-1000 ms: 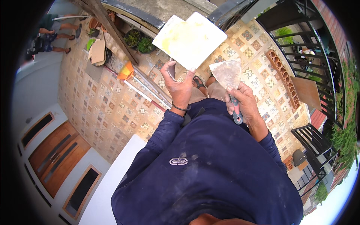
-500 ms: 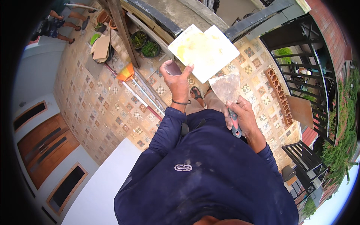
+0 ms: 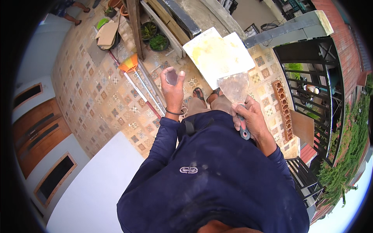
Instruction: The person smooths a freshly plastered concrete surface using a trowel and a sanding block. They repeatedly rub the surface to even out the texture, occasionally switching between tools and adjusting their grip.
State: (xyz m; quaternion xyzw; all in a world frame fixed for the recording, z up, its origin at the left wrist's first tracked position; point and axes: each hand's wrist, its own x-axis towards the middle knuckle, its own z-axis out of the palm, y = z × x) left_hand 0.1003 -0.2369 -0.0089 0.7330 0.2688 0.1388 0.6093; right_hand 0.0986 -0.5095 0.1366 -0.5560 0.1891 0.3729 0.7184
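Observation:
My left hand [image 3: 173,90] is closed around a small dark maroon flat piece that looks like sandpaper [image 3: 171,77], held between thumb and fingers. It is raised to the left of two overlapping white boards [image 3: 217,54], which have yellowish stains. In my right hand [image 3: 251,118] is a putty knife [image 3: 234,86], gripped by its grey and red handle. Its broad, smeared blade points away from me and overlaps the boards' near edge in this view; whether they touch I cannot tell.
Beyond the boards runs a concrete ledge [image 3: 200,19]. A yellow-orange broom [image 3: 129,63] and long poles lie on the patterned tile floor [image 3: 97,101] at left. Potted plants [image 3: 158,42] stand by a wooden post [image 3: 135,29]. Black railings [image 3: 311,101] line the right; another person's legs [image 3: 74,13] show far left.
My left hand has drawn away from the white boards, to the left and toward me. The right hand keeps its hold on the putty knife. The whole view has shifted slightly.

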